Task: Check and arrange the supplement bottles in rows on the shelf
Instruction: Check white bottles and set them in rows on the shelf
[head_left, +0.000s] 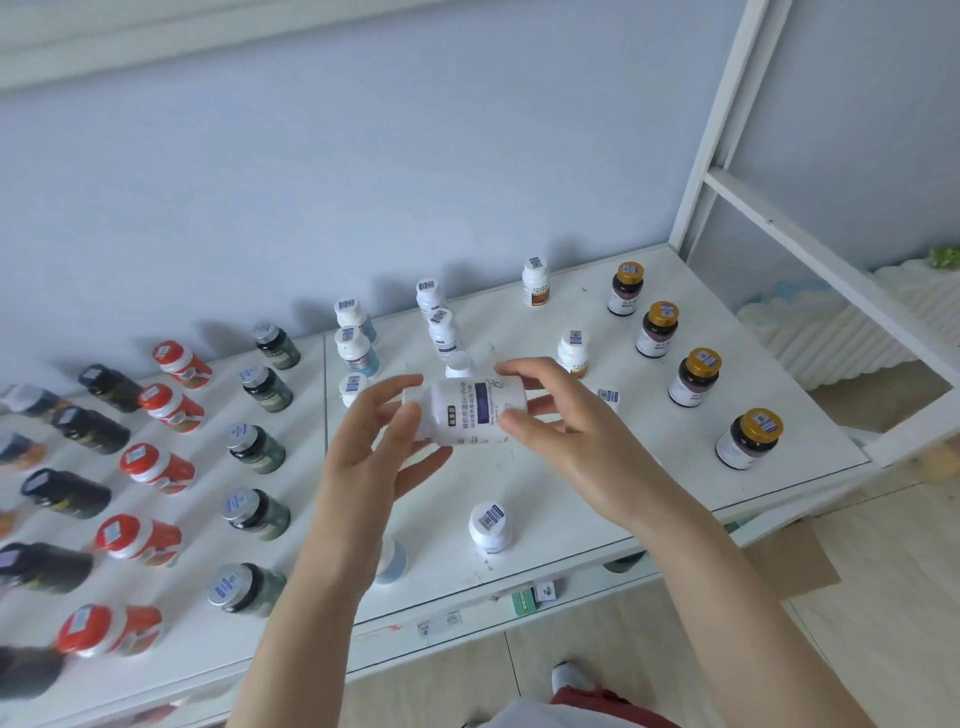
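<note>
1. Left hand (384, 431): partly closed, with fingers and thumb curled round the cap end of the white bottle (475, 410).
2. Right hand (566, 421): partly closed, with fingertips and thumb pinching the base end of the same bottle.
3. White bottle: held on its side in the air between both hands, above the middle of the shelf (597, 483), printed label turned toward the viewer.
   - Handling, as judged: rigid plastic, light, smooth and somewhat slippery over the label. It looks unlikely to break if set down firmly.
   - Best hold for standing it upright: round the body just under the cap, or by the cap from above.
4. Nearest neighbours: white-capped bottles (444, 332) standing in a loose column just behind the hands, and one lone white bottle (491, 525) near the front edge.
5. Further out:
   - At right, gold-capped bottles (696, 376) in a row.
   - At left, dark green bottles (260, 447), orange bottles (156, 467) and black bottles (67, 493), each in rows.
</note>
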